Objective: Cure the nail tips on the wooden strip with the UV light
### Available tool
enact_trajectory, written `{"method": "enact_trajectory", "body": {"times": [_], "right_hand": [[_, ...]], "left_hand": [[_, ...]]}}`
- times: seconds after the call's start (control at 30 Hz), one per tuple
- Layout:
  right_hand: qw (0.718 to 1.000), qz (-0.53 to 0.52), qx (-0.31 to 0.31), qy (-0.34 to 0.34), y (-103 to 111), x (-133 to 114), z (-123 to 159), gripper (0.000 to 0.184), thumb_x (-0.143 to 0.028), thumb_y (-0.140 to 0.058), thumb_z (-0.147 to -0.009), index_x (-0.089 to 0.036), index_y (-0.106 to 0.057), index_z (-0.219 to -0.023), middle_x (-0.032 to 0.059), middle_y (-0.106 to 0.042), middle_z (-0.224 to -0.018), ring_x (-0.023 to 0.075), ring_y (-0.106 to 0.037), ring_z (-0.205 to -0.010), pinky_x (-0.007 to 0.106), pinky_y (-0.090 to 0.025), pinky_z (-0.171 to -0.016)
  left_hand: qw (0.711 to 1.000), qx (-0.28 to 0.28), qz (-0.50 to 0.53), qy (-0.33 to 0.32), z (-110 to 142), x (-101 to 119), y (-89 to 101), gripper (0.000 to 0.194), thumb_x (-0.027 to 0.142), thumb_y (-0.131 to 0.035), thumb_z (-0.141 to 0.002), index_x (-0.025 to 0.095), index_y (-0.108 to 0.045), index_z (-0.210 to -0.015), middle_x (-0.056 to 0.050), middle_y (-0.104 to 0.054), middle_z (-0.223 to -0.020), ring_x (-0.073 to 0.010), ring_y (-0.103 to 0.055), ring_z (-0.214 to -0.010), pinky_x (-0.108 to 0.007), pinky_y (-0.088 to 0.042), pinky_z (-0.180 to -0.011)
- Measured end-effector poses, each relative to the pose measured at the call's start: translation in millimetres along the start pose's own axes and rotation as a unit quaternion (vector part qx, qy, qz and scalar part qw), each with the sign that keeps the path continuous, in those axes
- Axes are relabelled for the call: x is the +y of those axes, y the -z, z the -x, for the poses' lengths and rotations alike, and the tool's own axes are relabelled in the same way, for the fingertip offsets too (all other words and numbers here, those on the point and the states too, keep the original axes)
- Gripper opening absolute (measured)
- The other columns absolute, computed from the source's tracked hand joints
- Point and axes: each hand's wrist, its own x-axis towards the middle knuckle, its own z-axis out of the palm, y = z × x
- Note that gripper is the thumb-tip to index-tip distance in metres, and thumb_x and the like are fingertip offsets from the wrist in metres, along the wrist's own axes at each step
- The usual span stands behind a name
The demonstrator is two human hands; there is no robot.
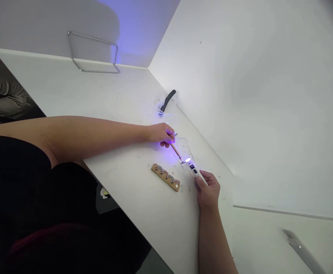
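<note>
My left hand is closed in a pinch around a thin copper-brown stick. At the stick's lower end is a small piece, too small to make out. In my right hand is a white handheld UV lamp with a small dark display and a dark button. Its glowing head is close to the tip of the stick, and violet light falls on my left fingers and the table. Just to the left of the lamp lies a wooden strip with several round metal studs and pale, clear nail-like pieces along it.
Behind my left hand, a black curved handle lies by clear plastic against the wall. A bent wire frame stands at the back left. Small dark specks dot the white table. A blurred grey object shows at lower right.
</note>
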Motion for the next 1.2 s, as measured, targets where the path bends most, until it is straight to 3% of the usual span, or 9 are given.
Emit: {"method": "enact_trajectory", "body": {"times": [1.2], "right_hand": [[0.999,0.035,-0.012,-0.009,-0.4,-2.1,2.1,0.032,-0.029,-0.071,-0.058,-0.016,-0.062,-0.086,0.0038,-0.066,-0.076,0.0158,-0.059,-0.068,0.030,-0.047,-0.063]], "left_hand": [[0.999,0.009,0.024,-0.023,0.2,1.3,-2.0,0.009,0.021,-0.054,-0.070,0.013,-0.057,-0.073,-0.001,-0.062,-0.063,-0.0068,-0.050,-0.050,-0.022,-0.041,-0.055]]}}
